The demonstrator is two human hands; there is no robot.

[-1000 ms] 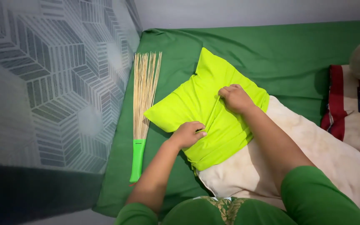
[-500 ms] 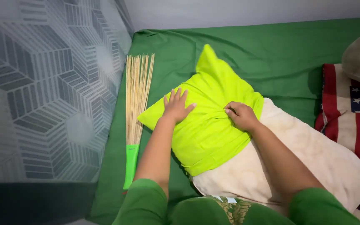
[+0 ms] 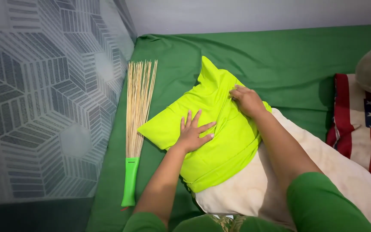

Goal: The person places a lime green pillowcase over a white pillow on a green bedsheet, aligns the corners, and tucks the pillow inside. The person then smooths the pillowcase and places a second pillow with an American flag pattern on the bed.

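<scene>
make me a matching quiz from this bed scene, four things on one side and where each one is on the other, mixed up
Things:
1. left hand
2. right hand
3. stick broom
4. striped flag cloth

Places:
A. at the right edge of the bed
B. flat, fingers spread, on the lime pillowcase
C. along the bed's left edge, by the patterned wall
D. gripping the pillowcase fabric nearer its top

Pairs: 1-B, 2-D, 3-C, 4-A

I note the pillowcase (image 3: 220, 141) half over the pillow (image 3: 323, 172) on the bedsheet (image 3: 280, 56), both my hands on it, stick broom (image 3: 137, 111) lying left, striped pillow (image 3: 366, 124) right.
</scene>
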